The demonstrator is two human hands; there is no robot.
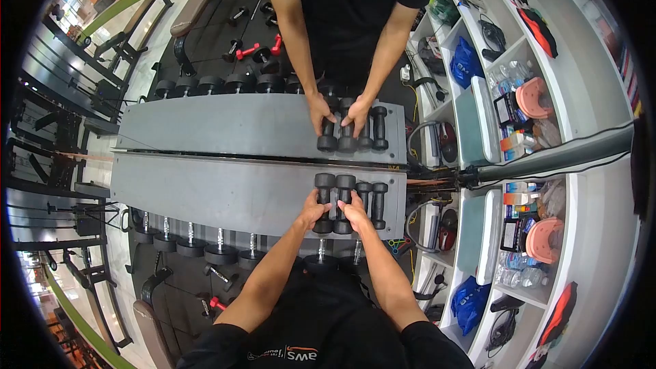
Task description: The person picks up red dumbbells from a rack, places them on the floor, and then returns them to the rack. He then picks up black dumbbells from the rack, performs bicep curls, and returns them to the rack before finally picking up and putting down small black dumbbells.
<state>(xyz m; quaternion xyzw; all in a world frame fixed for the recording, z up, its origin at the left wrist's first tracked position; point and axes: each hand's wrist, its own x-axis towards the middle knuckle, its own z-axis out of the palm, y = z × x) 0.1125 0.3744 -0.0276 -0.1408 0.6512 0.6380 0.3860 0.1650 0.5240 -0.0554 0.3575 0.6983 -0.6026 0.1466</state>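
Four black dumbbells stand side by side at the right end of the grey shelf top (pixel 205 188), their handles pointing toward the mirror. My left hand (pixel 313 210) is closed around the side of the leftmost dumbbell (pixel 324 180). My right hand (pixel 353 212) grips the second dumbbell (pixel 346 182) from its right side. Both of these are larger than the third dumbbell (pixel 364 188) and the fourth dumbbell (pixel 379 205), which rest untouched to the right of my right hand. The mirror behind the shelf shows the same hands and dumbbells reflected.
Below the shelf top's front edge hangs a row of larger dumbbells (pixel 220 253). White shelving (pixel 567 232) with bottles, a blue bag (pixel 470 304) and a pink object (pixel 544 240) stands at the right. A bench (pixel 152 331) is at the lower left.
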